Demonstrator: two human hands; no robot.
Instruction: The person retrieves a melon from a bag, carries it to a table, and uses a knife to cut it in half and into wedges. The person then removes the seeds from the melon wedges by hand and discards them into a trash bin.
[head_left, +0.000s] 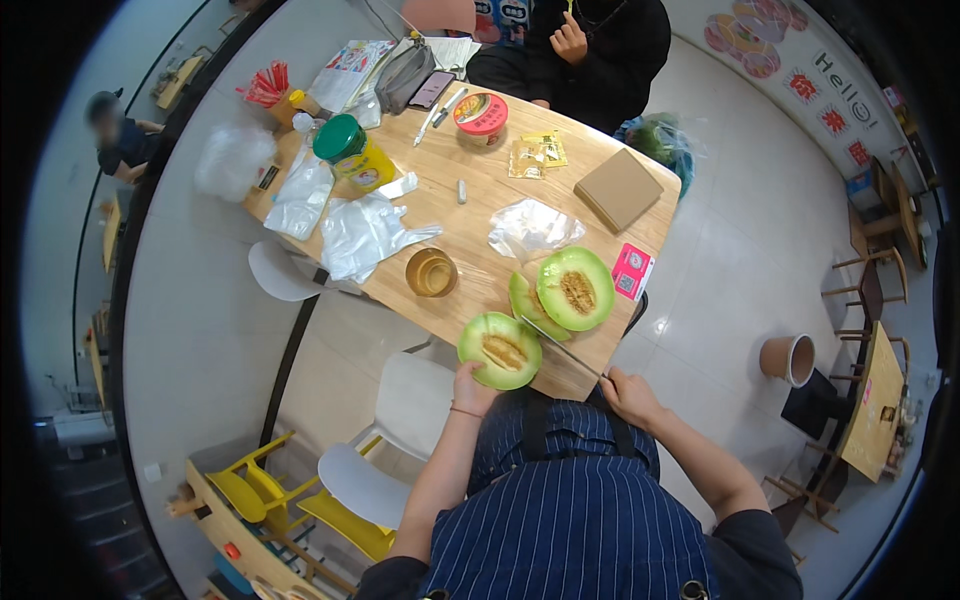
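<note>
My left hand (475, 388) grips a cut piece of green melon (491, 334) at the near edge of the wooden table (480, 289), its seedy face turned up. In my right hand (631, 397) is the handle of a knife (566, 351). The blade points up and to the left, with its tip close to the held piece. Just beyond the blade lies a melon wedge (553, 327), partly hidden by a larger cut melon half (595, 289) with seeds in its hollow.
Around the melon are a glass cup (431, 273), crumpled clear plastic (534, 227), a cardboard box (619, 190) and a pink card with a printed code (634, 271). White plastic bags (367, 229) and a green-lidded jar (354, 153) stand left. A person in black (622, 64) sits across the table.
</note>
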